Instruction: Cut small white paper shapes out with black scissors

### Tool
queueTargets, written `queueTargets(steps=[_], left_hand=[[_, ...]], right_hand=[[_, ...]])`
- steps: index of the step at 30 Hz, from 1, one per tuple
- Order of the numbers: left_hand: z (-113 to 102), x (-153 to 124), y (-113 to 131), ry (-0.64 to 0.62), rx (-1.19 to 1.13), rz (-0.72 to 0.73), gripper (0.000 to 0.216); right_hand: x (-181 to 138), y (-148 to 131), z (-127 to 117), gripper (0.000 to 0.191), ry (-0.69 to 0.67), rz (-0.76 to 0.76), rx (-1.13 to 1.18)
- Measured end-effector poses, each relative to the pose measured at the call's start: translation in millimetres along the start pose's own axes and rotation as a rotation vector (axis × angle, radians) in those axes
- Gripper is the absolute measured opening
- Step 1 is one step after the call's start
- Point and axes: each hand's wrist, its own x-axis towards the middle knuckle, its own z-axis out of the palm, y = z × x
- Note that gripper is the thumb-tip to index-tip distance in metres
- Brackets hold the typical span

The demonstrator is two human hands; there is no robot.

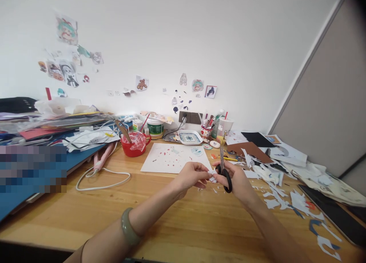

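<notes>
A small white paper cutout [212,175] is pinched between the fingertips of my left hand [194,175]. My right hand [233,179] has black-handled scissors [228,181] hooked on its fingers, with the blades pointing up and away. The right thumb and fingertips reach toward the same cutout and seem to touch it. Behind my hands lies a white sheet [160,162] with many tiny coloured paper pieces on it. Little white snippets [215,190] are scattered on the wooden table [171,221] just below the cutout.
At the left stand a red mug [134,146] and a pink corded tool [101,158] beside piled papers. A patterned square dish [190,137] and a brush cup [207,131] are at the back. Paper scraps [281,198] and a dark tablet-like slab [333,213] lie on the right.
</notes>
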Motion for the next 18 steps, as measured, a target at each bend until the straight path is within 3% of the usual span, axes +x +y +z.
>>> queueTargets(steps=[18], left_hand=[[-1.0, 0.2, -3.3, 0.005, -0.040, -0.021, 0.020]], right_hand=[[2.6, 2.2, 0.1, 0.026, 0.139, 0.032, -0.008]])
